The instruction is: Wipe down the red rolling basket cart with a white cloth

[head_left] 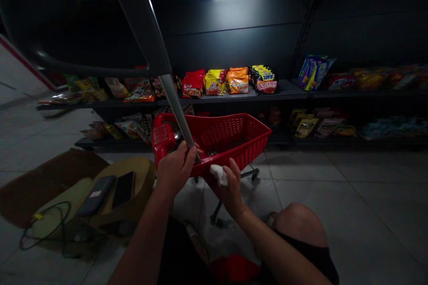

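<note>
A red plastic shopping trolley basket (230,136) with mesh sides stands on a small wheeled frame right in front of me. Its long metal handle pole (177,111) rises up and to the left, out of the top of the view. My left hand (176,168) is wrapped around the pole's lower end, near the basket's corner. My right hand (233,189) presses a crumpled white cloth (219,175) against the basket's underside edge. The lower wheels are partly hidden behind my hands and the basket.
Low dark shelves (227,98) hold packets of instant noodles and snacks behind the trolley. My bent knee (299,225) is at lower right. On the left, two phones (123,189) lie on a tan cushion (140,178) beside a black cable (43,225) and brown cardboard (43,182).
</note>
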The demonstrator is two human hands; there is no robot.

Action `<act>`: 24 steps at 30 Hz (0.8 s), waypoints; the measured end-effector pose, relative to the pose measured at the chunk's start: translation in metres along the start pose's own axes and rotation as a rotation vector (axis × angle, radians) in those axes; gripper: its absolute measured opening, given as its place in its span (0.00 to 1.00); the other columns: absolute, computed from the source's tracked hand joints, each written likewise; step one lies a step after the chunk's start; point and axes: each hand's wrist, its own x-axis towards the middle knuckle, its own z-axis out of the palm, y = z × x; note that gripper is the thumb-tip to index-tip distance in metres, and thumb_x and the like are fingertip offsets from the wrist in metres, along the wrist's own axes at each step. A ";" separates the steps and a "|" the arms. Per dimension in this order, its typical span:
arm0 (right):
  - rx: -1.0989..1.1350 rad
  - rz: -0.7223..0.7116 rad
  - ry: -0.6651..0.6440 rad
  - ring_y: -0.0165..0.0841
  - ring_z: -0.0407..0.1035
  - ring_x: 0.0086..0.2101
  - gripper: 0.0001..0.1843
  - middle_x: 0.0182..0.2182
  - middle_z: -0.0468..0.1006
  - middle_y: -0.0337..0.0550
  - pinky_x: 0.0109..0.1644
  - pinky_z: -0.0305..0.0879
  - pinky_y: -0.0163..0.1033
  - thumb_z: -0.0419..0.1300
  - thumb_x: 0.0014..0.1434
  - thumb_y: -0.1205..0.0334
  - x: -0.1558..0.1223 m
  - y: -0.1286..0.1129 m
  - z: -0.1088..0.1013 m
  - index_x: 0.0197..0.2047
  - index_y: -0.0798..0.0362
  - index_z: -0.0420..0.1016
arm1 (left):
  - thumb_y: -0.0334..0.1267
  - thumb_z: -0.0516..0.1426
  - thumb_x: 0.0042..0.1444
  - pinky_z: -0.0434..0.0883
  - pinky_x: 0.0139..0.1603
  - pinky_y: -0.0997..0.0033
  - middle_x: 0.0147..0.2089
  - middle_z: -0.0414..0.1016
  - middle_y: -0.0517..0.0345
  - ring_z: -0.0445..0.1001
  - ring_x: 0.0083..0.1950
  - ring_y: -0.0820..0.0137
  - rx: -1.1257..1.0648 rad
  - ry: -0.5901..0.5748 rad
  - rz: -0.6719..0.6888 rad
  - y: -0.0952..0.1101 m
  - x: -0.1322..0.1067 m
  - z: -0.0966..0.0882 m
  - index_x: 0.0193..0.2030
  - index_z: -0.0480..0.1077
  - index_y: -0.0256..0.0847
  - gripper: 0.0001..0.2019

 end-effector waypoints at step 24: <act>-0.110 -0.112 -0.486 0.33 0.70 0.49 0.17 0.49 0.79 0.42 0.65 0.53 0.46 0.49 0.71 0.54 0.086 -0.033 0.014 0.56 0.47 0.72 | 0.50 0.43 0.67 0.70 0.40 0.70 0.41 0.83 0.62 0.81 0.39 0.67 -0.122 0.005 0.056 -0.037 -0.004 -0.005 0.47 0.69 0.46 0.18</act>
